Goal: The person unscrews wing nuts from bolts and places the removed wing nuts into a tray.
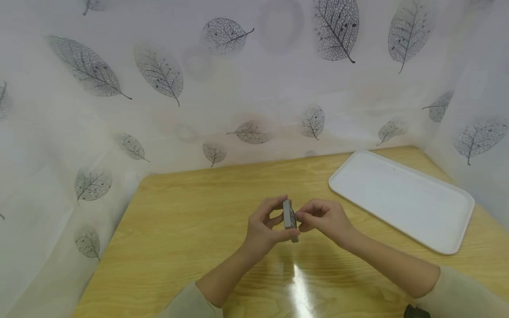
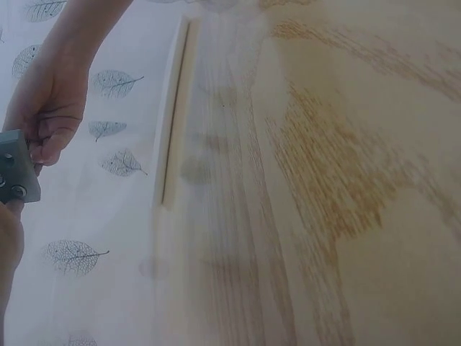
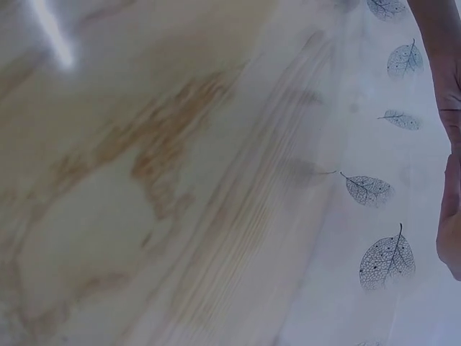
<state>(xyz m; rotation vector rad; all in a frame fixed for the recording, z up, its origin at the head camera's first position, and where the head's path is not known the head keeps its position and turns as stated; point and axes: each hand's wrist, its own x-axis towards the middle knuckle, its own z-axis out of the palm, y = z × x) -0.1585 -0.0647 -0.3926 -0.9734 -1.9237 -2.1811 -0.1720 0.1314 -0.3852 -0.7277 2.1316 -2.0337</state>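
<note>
A small grey metal block (image 1: 287,214) with rounded edges is held up above the table in front of me. My left hand (image 1: 259,227) grips it by its ends, thumb below and fingers above. Seen in the left wrist view, the block (image 2: 16,169) has several round holes or screw heads on its face. From the right, my right hand (image 1: 328,218) brings its curled thumb and index finger together at that face. Whatever lies between those fingertips is too small or hidden to make out. Only part of a hand (image 3: 450,209) shows at the right wrist view's edge, without the block.
A white rectangular tray (image 1: 401,201) lies at the back right of the wood-grain table (image 1: 191,221). Behind and beside the table hangs a pale leaf-print covering (image 1: 254,88). A small dark object (image 1: 416,312) shows at the bottom edge by the right sleeve.
</note>
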